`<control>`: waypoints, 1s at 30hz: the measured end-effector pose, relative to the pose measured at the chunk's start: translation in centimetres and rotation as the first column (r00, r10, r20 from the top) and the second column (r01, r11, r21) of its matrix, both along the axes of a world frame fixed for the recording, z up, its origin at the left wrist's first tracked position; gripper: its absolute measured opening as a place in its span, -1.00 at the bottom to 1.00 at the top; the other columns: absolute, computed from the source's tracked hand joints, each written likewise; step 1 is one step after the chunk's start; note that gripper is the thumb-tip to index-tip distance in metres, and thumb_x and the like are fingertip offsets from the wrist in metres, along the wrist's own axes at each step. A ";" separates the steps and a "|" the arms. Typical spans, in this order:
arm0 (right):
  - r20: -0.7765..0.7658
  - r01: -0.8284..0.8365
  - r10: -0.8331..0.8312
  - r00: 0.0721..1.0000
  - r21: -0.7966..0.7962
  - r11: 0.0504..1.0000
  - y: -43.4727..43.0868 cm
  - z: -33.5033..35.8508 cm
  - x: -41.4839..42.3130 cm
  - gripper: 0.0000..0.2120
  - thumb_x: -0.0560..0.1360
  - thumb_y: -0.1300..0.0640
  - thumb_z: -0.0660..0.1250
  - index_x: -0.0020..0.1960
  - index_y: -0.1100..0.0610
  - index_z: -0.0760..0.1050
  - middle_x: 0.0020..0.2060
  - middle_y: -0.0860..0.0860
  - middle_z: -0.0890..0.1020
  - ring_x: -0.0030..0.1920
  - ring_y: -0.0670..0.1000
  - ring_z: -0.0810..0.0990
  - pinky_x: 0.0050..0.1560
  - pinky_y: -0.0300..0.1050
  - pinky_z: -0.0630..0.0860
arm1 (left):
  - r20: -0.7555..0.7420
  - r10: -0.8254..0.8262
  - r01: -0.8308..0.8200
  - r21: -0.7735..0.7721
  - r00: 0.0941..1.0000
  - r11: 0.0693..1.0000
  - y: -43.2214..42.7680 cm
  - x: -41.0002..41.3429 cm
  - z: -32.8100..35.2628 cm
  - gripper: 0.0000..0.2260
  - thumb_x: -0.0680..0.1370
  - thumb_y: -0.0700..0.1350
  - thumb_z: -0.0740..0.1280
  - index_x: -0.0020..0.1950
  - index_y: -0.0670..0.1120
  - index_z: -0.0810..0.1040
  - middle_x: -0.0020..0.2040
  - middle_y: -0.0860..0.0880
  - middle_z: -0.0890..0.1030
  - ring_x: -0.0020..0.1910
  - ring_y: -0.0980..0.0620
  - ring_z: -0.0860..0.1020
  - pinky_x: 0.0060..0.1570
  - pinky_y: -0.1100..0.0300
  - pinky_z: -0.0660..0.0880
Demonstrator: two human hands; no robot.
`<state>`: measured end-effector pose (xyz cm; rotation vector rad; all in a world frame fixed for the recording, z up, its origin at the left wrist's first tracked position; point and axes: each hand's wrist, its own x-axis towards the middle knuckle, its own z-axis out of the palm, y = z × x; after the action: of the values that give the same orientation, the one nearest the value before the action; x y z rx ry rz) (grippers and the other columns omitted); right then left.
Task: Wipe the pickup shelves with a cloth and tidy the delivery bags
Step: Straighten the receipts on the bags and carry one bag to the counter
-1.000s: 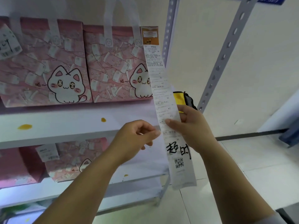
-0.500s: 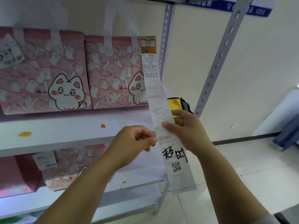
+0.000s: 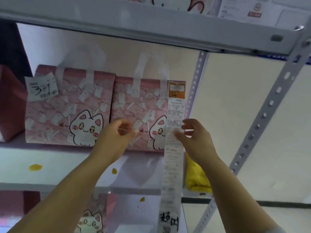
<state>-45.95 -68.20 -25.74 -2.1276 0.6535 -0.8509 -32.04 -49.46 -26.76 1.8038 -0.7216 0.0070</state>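
Note:
Two pink cat-print delivery bags [image 3: 67,111] [image 3: 139,106] stand side by side on the white middle shelf [image 3: 67,165]. A long white receipt [image 3: 173,165] hangs from the right bag's top corner down past the shelf edge. My right hand [image 3: 196,140] is raised beside it, thumb and fingertips pinching the receipt's right edge at cat-face height. In front of the gap between the bags is my left hand [image 3: 117,133], blurred, fingers curled, holding nothing. A yellow cloth [image 3: 196,177] lies on the shelf's right end, behind my right forearm.
Yellow stains [image 3: 35,167] [image 3: 114,171] mark the middle shelf, another [image 3: 142,199] the shelf below. A further cat bag [image 3: 90,221] sits on that lower shelf. A dark red bag [image 3: 10,105] stands far left. The upper shelf [image 3: 151,27] is overhead; a perforated post [image 3: 262,118] rises at right.
The view tilted upward. Both hands rose from shelf-edge height to the bags' level; my right hand slid up the receipt and my left hand moved left, away from it.

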 end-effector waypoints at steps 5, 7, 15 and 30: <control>0.053 0.136 -0.130 0.990 -0.141 0.981 -1.8 0.2 2.9 -0.47 0.45 0.06 0.41 0.35 0.07 0.30 0.21 0.06 0.40 0.18 0.11 0.47 0.16 0.00 0.44 | 0.233 0.141 -0.153 0.037 0.962 0.987 -1.1 2.8 0.9 -0.64 0.46 -0.07 0.40 0.24 -0.04 0.47 0.19 -0.04 0.45 0.14 0.01 0.43 0.09 0.16 0.38; 0.067 0.187 -0.178 0.982 -0.151 0.971 -2.3 0.3 3.6 -0.44 0.46 0.03 0.39 0.37 0.10 0.27 0.24 0.09 0.35 0.20 0.16 0.45 0.19 0.09 0.45 | 0.399 0.187 -0.239 0.084 0.898 0.967 -1.4 3.6 1.0 -0.60 0.45 -0.11 0.41 0.26 -0.12 0.46 0.25 -0.11 0.40 0.22 -0.11 0.35 0.14 0.18 0.30; -0.088 0.218 -0.211 0.974 0.078 0.973 -3.6 1.1 5.7 -0.71 0.54 -0.06 0.25 0.11 0.14 0.45 0.05 0.07 0.56 -0.09 0.06 0.57 -0.18 -0.10 0.46 | 0.463 0.165 -0.297 0.228 0.871 0.927 -2.2 5.3 1.2 -0.53 0.47 -0.02 0.34 0.35 -0.06 0.35 0.35 -0.06 0.30 0.30 -0.14 0.17 0.28 0.00 0.22; 0.362 0.222 -0.346 0.866 0.341 0.913 -2.1 1.6 2.2 -0.88 0.58 0.03 0.20 -0.12 0.00 0.36 -0.19 0.01 0.62 -0.20 0.08 0.63 -0.19 0.02 0.57 | 0.305 0.158 -0.229 0.213 0.939 0.950 -2.1 4.7 2.5 -0.59 0.55 0.03 0.23 0.36 -0.08 0.35 0.22 -0.05 0.50 0.24 -0.14 0.26 0.17 -0.02 0.33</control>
<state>-43.80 -70.26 -24.09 -1.5366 0.8202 -1.2468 -27.30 -51.58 -24.22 2.1342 -0.7672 0.3291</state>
